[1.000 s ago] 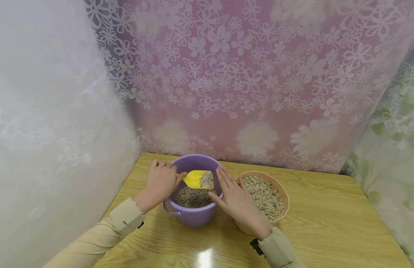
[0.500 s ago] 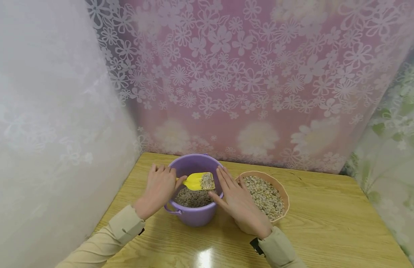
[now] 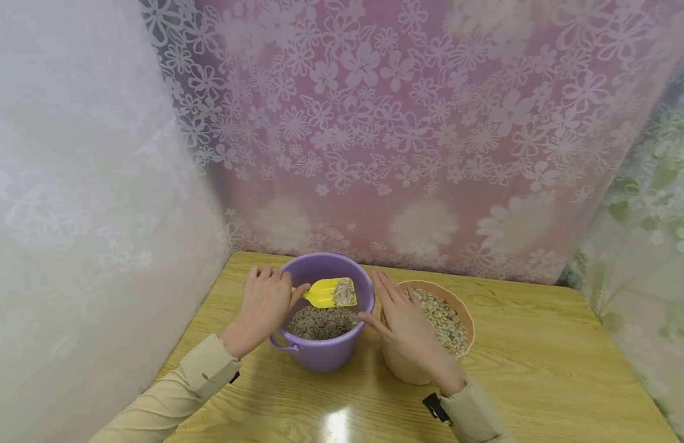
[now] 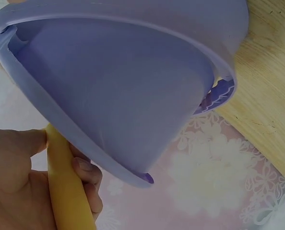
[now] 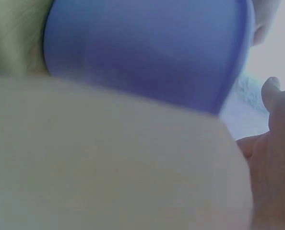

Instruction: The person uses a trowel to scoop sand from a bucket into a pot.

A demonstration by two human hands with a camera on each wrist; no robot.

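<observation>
My left hand (image 3: 264,314) grips the handle of a yellow scoop (image 3: 321,293), with fingers curled round it in the left wrist view. The scoop lies roughly level over the mouth of a purple bucket (image 3: 322,357), and small pebble-like grains (image 3: 344,292) sit at its front end. More grains (image 3: 322,323) cover the bottom of the bucket. Fingers straight, my right hand (image 3: 406,329) hovers between the bucket's right rim and a peach tub (image 3: 408,369), whose left part it covers. In the right wrist view the tub's pale wall (image 5: 113,158) fills the foreground.
Pale mixed grains (image 3: 444,320) fill the tub near its brim. The bucket's handle (image 3: 284,344) hangs down at its left front. Both containers stand on a wood-grain table (image 3: 541,357). A pink floral curtain (image 3: 375,154) hangs behind, with pale sheeting (image 3: 98,184) on the left.
My right hand has left the bucket's rim and shifted right, over the tub's near-left side. The scoop, still loaded and held over the bucket, has dipped slightly and risen again.
</observation>
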